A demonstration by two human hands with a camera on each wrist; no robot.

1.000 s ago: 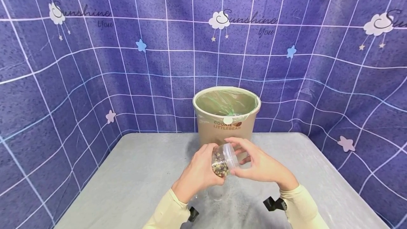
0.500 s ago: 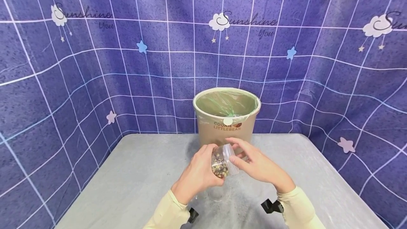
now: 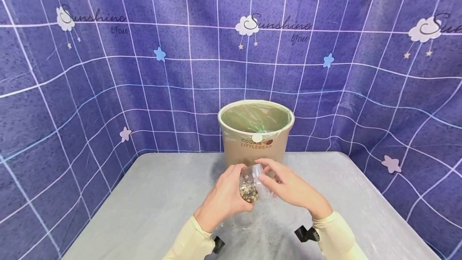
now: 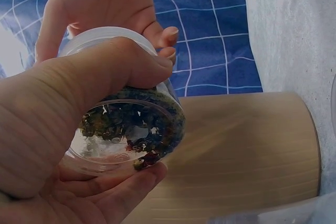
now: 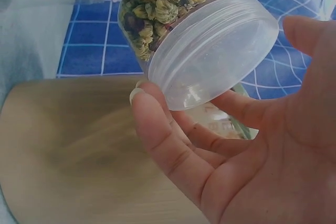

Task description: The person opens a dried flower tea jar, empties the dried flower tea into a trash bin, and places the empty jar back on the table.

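My left hand [image 3: 223,193] grips a clear round jar [image 3: 247,179], tilted sideways with its lid end toward the right. Dried flower buds [image 5: 165,9], yellow-green with some dark reddish ones, lie inside it. A translucent screw lid [image 5: 220,51] sits on the jar's end. Around that lid is my right hand [image 3: 294,187], its fingers loosely bent. In the right wrist view the fingertips [image 5: 147,100] are right at the lid's lower rim, and the thumb is spread off to the other side, with a narrow gap before the lid.
Behind the hands stands a beige bin [image 3: 231,145] lined with a green-tinted bag [image 3: 242,119]. Another clear container [image 3: 245,220] is on the grey table [image 3: 162,196] below the jar. A blue patterned curtain [image 3: 202,71] encloses the back and sides.
My right thumb has shifted from the lid's lower edge up across it, and the right hand has loosened and turned around the lid. The left hand keeps the jar in nearly the same place.
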